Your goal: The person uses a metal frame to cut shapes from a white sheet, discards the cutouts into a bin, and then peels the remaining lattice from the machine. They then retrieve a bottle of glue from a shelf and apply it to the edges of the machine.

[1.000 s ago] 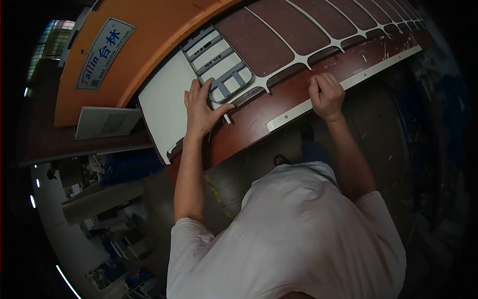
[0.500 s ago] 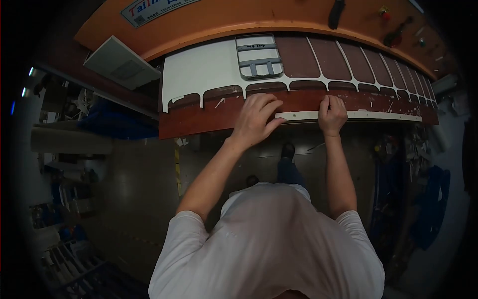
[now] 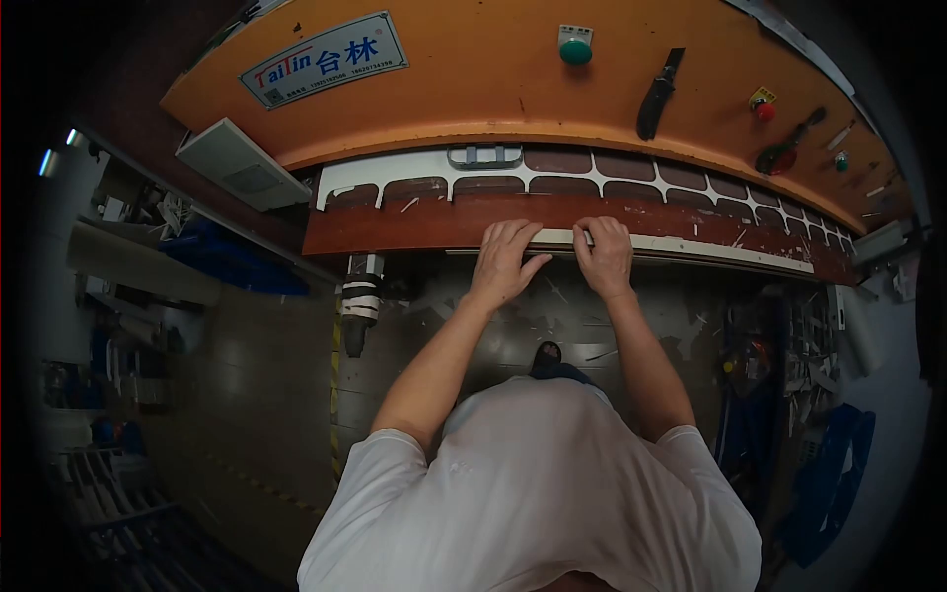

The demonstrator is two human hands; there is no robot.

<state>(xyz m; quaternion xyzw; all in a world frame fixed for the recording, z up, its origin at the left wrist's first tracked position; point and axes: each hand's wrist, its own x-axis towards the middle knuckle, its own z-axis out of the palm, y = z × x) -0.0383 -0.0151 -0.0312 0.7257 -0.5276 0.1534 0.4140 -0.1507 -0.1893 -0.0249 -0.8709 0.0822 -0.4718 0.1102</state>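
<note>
Shifted the left hand (image 3: 505, 262) in since half a second earlier, closer beside the right hand (image 3: 606, 259) at the front edge of the worktop (image 3: 395, 229). Ended up, too, with much more of the white sheet (image 3: 400, 167) and grey frame (image 3: 501, 155) out of sight at the orange beam (image 3: 483, 84).

Had the left fingers lying close together over the edge, thumb spread off to the side. Had the right fingers curled down onto the pale strip (image 3: 691, 248), near its left end; couldn't tell from overhead about any real pinch underneath.

Found the strip running along the worktop's front edge. Judged it stiff and tough, maybe a bit slick on top. Took the whole worktop for heavy, so would've gone for both hands on that strip, fingers hooked over, set wider apart for even control.

Just behind, saw the white sheet lying flat, full of rounded cutouts. Guessed thin, light and bendy, easy to tear at the narrow ribs, so better held by the solid left part. Spotted the grey frame on it, probably rigid, safest by its crossbars.

Farther out, noticed a black-handled knife (image 3: 655, 107) on the beam.
</note>
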